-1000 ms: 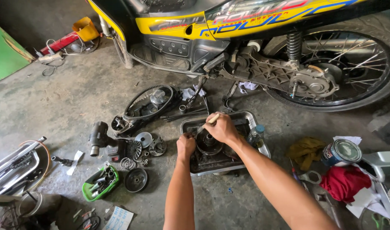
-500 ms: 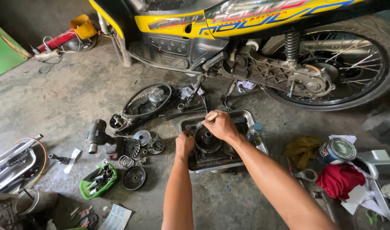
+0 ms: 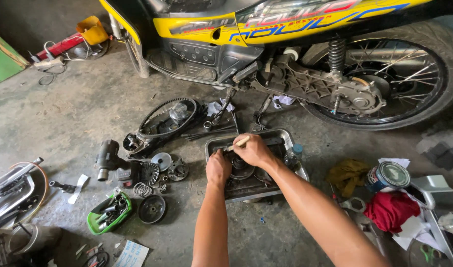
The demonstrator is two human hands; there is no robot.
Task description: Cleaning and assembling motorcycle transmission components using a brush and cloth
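Right hand is wrapped around a pale-handled brush, bristles angled down onto the round dark engine part in the metal tray. Left hand clamps that part's edge, presumably steadying it for scrubbing. Tray sits on the concrete floor just beside the yellow motorbike, likely catching grime; a drive belt and loose parts lie spread out to the left.
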